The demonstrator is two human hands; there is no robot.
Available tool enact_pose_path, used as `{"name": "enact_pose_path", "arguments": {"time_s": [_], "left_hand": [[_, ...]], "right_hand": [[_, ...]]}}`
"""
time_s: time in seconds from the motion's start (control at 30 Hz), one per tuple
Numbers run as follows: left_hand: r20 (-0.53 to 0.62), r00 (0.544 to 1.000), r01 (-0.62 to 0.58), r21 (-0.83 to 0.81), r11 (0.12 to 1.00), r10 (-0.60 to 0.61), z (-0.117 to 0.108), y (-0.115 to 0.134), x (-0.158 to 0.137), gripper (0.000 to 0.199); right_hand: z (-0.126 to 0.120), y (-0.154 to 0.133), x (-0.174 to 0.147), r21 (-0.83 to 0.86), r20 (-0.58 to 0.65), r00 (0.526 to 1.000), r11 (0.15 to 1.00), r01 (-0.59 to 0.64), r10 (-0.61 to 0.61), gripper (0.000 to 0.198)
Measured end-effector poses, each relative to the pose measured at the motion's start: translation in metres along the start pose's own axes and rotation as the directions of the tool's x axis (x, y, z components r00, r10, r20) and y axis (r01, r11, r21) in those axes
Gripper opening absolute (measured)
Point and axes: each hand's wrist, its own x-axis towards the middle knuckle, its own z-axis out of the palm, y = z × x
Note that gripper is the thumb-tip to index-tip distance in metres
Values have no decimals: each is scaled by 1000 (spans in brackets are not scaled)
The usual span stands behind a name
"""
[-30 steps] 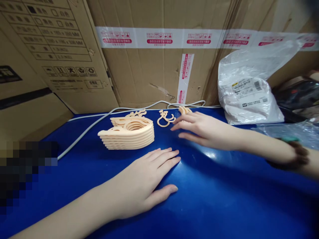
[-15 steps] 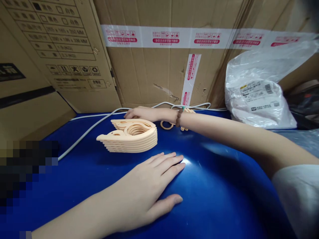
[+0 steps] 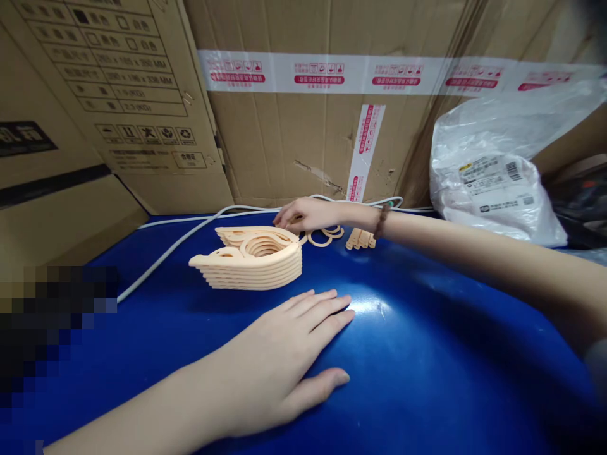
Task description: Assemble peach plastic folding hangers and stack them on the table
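Note:
My left hand [image 3: 289,354] lies flat on the blue tabletop [image 3: 427,379], fingers stretched out, holding nothing. Just beyond its fingertips stands a neat stack of beige plastic folding-hanger pieces [image 3: 251,268], curved and with round openings. Behind that stack, my right hand [image 3: 308,213] is bent downward with curled fingers. Its fingertips are partly hidden, and a bit of beige shows beneath it; what it holds is unclear. Close to its wrist lie beige hooks [image 3: 320,242]. Several short beige ribbed pieces [image 3: 361,239] sit side by side to their right.
A large cardboard box [image 3: 284,145] with printed tape walls off the back, and another carton [image 3: 161,183] stands at left. A white cable [image 3: 175,246] runs along the table's rear and left. At right rests a white plastic bag [image 3: 497,183] with a label.
My right hand has moved to the right behind the stack, its fingers now more curled. The hooks and ribbed pieces show more fully. My left hand stays in place.

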Motion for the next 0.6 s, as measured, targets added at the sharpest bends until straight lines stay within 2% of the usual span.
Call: {"name": "enact_pose_path", "arguments": {"time_s": [0.17, 0.23, 0.3, 0.37, 0.4, 0.47, 0.53, 0.6], "left_hand": [[-30, 998, -53, 66, 996, 55, 1, 4, -1, 51], [-68, 992, -96, 112, 989, 104, -7, 6, -3, 48], [-119, 987, -90, 170, 981, 111, -23, 5, -7, 47], [-206, 977, -3, 207, 978, 47, -45, -3, -14, 48], [-276, 961, 61, 219, 974, 2, -56, -9, -19, 49], [-356, 927, 181, 158, 971, -115, -77, -25, -29, 61], [-356, 907, 279, 111, 954, -224, -90, -44, -37, 71], [-303, 897, 358, 74, 931, -321, -96, -59, -43, 75]], "right_hand": [[-11, -6, -31, -8, -43, 996, 997, -76, 76, 22], [-15, -17, -42, -23, -88, 991, 994, -106, 103, 29], [-17, -36, -57, -50, -138, 982, 990, -133, 126, 30], [-15, -61, -78, -96, -171, 974, 981, -169, 151, 30], [-13, -74, -90, -170, -199, 965, 964, -203, 168, 30], [-4, -101, -115, -259, -147, 972, 941, -216, 182, 30], [8, -126, -138, -279, -129, 967, 927, -249, 221, 30], [23, -144, -157, -255, -83, 963, 928, -270, 257, 32]]}}
